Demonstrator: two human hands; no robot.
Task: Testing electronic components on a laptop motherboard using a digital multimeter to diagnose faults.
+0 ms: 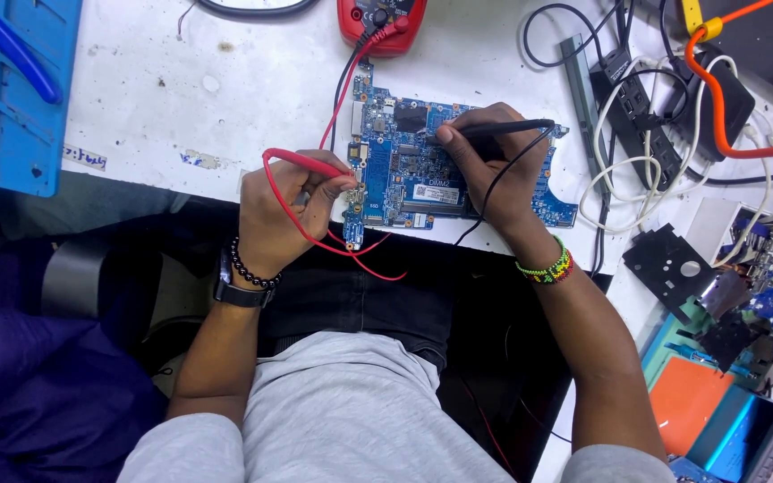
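Left hand (284, 210) pinches the red probe (308, 162), right hand (485, 165) pinches the black probe (503, 128), both bent over the blue circuit board (404, 179)

A small white rectangular label (436, 192) lies on the blue circuit board (386, 170), beside a worn white sticker strip (85, 158) at the table's (154, 98) front edge.

My left grip (284, 210) pinches a red probe (306, 163) with a red lead, my right grip (485, 161) a black probe (503, 128) with a black lead, over a blue circuit board (404, 170) on the white table (181, 89). The meter (382, 22) is red, the mat (11, 89) blue. My wristbands are black beads (248, 266) and green-yellow-red beads (547, 266).
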